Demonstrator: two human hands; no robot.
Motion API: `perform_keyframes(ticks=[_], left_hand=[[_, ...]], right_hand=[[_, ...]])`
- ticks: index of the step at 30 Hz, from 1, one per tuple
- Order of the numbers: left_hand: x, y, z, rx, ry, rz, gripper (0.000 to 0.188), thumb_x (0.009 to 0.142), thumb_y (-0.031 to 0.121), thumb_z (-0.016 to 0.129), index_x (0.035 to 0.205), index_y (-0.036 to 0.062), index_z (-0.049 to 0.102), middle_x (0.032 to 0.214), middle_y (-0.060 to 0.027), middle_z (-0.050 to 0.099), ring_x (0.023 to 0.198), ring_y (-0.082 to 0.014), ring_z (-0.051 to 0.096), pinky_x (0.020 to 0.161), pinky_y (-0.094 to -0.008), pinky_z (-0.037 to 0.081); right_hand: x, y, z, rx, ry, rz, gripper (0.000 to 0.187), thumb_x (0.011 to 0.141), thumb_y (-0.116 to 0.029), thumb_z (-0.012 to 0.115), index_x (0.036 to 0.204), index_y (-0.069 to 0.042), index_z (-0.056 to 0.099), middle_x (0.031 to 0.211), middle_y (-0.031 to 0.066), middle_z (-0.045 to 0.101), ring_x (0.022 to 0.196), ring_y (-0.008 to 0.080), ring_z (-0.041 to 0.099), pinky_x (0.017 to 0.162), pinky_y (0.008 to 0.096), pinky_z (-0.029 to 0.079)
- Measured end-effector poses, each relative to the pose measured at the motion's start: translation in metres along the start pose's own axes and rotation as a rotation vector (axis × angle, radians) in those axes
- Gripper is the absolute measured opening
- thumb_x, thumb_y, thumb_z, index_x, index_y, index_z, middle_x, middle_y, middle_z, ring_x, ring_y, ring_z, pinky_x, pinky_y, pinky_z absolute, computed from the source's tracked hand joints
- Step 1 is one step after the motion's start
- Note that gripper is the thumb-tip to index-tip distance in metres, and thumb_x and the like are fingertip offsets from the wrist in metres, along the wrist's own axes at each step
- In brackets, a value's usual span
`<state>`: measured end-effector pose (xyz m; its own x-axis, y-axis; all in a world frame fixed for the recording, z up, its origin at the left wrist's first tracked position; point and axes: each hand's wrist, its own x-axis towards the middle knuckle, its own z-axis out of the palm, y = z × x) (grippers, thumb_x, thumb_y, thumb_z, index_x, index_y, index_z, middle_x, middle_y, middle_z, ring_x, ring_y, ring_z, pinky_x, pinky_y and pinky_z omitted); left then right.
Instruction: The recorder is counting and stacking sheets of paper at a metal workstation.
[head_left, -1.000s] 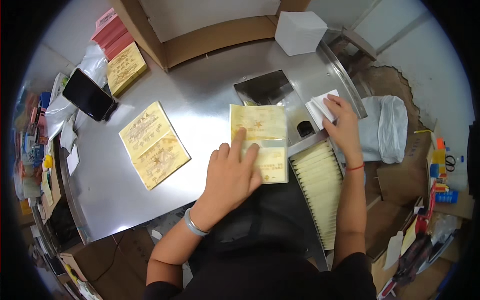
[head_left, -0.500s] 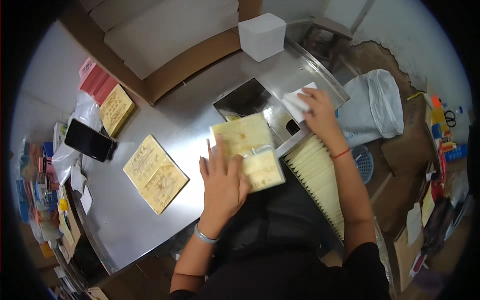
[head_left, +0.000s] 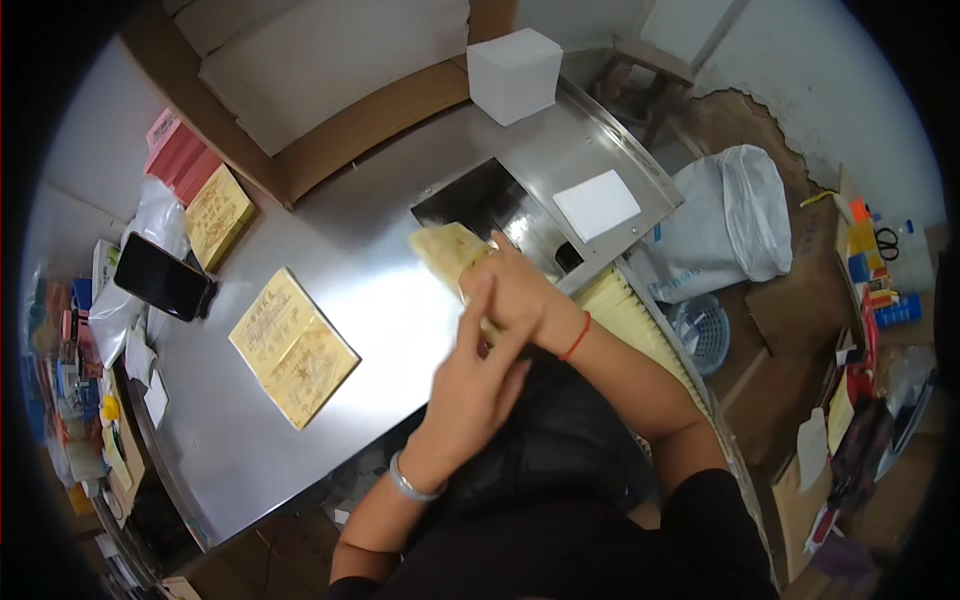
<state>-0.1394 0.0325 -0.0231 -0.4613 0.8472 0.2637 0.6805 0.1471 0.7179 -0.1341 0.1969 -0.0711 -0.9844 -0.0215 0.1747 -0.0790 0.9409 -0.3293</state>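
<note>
A yellowish printed plastic packet (head_left: pixel 446 250) is bent between my two hands over the metal table, and much of it is hidden by them. My right hand (head_left: pixel 518 298) is closed around its near part, back of the hand up. My left hand (head_left: pixel 474 385) meets the right from below, fingers and thumb curled in on the packet's lower end. Right of them, a thin white stack of paper sheets (head_left: pixel 597 206) lies flat beside a dark rectangular opening (head_left: pixel 490 195) in the table.
A yellow printed stack (head_left: pixel 294 348) lies on the metal table (head_left: pixel 260 480) at left, with a black phone (head_left: pixel 163 278) beyond it. A tall white stack (head_left: pixel 515 78) stands at the back. Yellow packets (head_left: pixel 615 300) fill a drawer under my right forearm, near a white bag (head_left: pixel 730 225).
My right hand has left the white paper, which now lies flat on the table, and has come left onto the packet. The packet, spread flat before, is now bent between both hands.
</note>
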Motion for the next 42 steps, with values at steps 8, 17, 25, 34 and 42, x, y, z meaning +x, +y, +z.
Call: perform_keyframes(ticks=[8, 17, 25, 34, 42], left_hand=[[0.020, 0.116, -0.060, -1.914, -0.564, 0.656, 0.029, 0.096, 0.031, 0.057, 0.097, 0.0040, 0.067, 0.104, -0.0162, 0.068, 0.076, -0.0297, 0.062, 0.069, -0.0367, 0.048], [0.000, 0.140, -0.033, -1.980, -0.467, 0.776, 0.029, 0.093, 0.019, 0.063, 0.103, 0.0022, 0.040, 0.080, -0.0091, 0.057, 0.064, -0.0277, 0.052, 0.065, -0.0345, 0.040], [-0.012, 0.073, -0.054, -1.236, -0.977, 0.383, 0.018, 0.095, 0.020, 0.060, 0.095, 0.0059, 0.050, 0.083, -0.0059, 0.059, 0.074, -0.0230, 0.057, 0.068, -0.0325, 0.044], [-0.054, -0.039, -0.101, 0.458, 0.305, -0.560, 0.056, 0.085, 0.015, 0.068, 0.135, 0.0052, 0.046, 0.127, -0.0221, 0.045, 0.116, -0.0362, 0.043, 0.098, -0.0508, 0.034], [-0.055, -0.073, -0.093, 0.777, 0.271, -0.609, 0.058, 0.083, 0.017, 0.068, 0.136, 0.0052, 0.046, 0.145, -0.0227, 0.034, 0.133, -0.0385, 0.033, 0.107, -0.0542, 0.024]], right_hand=[[-0.022, 0.045, -0.053, 0.034, 0.735, 0.287, 0.021, 0.093, -0.016, 0.060, 0.102, 0.001, 0.068, 0.088, 0.0157, 0.069, 0.078, 0.0276, 0.067, 0.070, 0.0360, 0.052], [-0.056, 0.128, -0.076, -0.324, 0.451, 0.795, 0.060, 0.077, -0.049, 0.073, 0.108, 0.003, 0.065, 0.091, 0.0189, 0.069, 0.080, 0.0320, 0.067, 0.081, 0.0400, 0.048], [0.043, 0.133, -0.127, 0.369, 0.262, 0.248, 0.036, 0.076, -0.028, 0.077, 0.094, 0.002, 0.068, 0.085, 0.0118, 0.069, 0.079, 0.0176, 0.065, 0.072, 0.0328, 0.050], [0.144, 0.184, -0.161, 0.559, 0.327, 0.530, 0.070, 0.071, -0.033, 0.084, 0.116, 0.012, 0.055, 0.107, 0.0205, 0.065, 0.097, 0.0269, 0.064, 0.086, 0.0354, 0.049], [0.157, 0.148, -0.122, -0.493, 0.865, 0.132, 0.027, 0.081, -0.031, 0.072, 0.084, -0.004, 0.070, 0.079, 0.0157, 0.065, 0.072, 0.0347, 0.064, 0.074, 0.0499, 0.048]])
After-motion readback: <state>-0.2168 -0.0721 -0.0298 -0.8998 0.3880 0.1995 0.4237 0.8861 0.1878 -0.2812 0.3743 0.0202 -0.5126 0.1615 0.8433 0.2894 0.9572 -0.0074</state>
